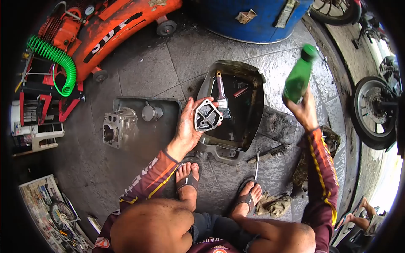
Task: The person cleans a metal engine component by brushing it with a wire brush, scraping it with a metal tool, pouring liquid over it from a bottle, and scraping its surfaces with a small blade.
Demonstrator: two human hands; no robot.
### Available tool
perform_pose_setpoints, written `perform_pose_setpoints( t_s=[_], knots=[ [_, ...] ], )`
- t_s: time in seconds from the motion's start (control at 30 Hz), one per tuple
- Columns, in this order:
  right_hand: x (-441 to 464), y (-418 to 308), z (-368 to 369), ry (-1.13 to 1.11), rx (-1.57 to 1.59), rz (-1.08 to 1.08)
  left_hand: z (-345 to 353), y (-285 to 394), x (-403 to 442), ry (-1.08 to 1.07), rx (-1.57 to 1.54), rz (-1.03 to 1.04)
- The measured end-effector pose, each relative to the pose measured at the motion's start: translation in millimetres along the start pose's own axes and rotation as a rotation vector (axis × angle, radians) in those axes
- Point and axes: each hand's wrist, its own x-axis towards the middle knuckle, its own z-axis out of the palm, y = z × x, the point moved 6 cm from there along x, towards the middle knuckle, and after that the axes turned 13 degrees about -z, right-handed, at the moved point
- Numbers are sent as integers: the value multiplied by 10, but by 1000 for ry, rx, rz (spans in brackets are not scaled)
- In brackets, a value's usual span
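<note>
My left hand (188,122) is closed around a metal engine cover (208,115), its ribbed inner side facing up, over the near left edge of a dark pan (258,107). Off to the right, my right hand (304,109) grips a green plastic bottle (298,78) near its base, with the green cap pointing up and away. Inside the pan lie a paintbrush (221,90) with dark wet bristles and a small red-handled object (241,92). A grey tray (168,103) on the left has a piston (151,112) and an engine cylinder block (120,126) at it.
An orange air compressor (122,31) with a green coiled hose (55,63) stands at the back left. Behind the pan is a blue drum (249,21). A screwdriver (257,164) and a rag (274,205) lie near my right foot. A motorcycle wheel (373,111) is at the right.
</note>
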Motion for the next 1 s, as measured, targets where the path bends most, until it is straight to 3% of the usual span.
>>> perform_pose_setpoints(
  t_s=[0.07, 0.17, 0.27, 0.43, 0.73, 1.0],
  knots=[
    [19, -614, -325, -250, -288, -177, 0, -26, 121, 3, -4, 15],
    [-30, -1205, -530, -618, -532, -182, 46, -81, 311, 30, -50, 25],
    [-29, -1720, -625, -772, -674, -173, 4, -172, 513, -42, -55, -12],
    [131, -2210, -514, -841, -818, -288, 25, -407, 698, -80, -241, -118],
    [225, -2498, -298, -865, -813, -320, -1, -270, 594, -135, -288, -82],
    [164, -2482, -391, -695, -752, -317, 28, -157, 541, -252, -304, -28]
  ],
)
